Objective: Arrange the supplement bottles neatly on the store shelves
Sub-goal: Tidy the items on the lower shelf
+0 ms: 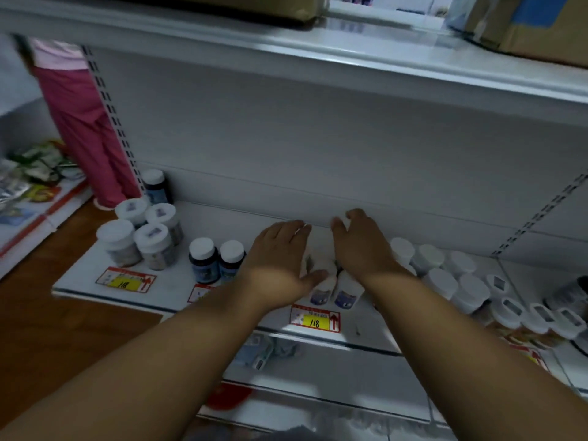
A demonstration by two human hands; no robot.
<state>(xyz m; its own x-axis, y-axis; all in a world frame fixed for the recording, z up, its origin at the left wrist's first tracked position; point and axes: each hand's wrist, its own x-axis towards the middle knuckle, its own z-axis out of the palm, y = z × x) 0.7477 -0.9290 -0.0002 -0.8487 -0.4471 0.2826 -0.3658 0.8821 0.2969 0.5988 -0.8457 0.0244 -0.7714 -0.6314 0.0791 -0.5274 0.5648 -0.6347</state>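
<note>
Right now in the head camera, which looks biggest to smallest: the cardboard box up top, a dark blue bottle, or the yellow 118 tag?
1. Cardboard box, though cropped.
2. Dark blue bottle.
3. Yellow 118 tag.
Bottle and tag look close; unsure.

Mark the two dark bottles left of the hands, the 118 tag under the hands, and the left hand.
Dark bottles (203,261): head view, label of the left one.
118 tag (315,322): head view, yellow patch.
Left hand (280,256): head view, back of hand.
</note>
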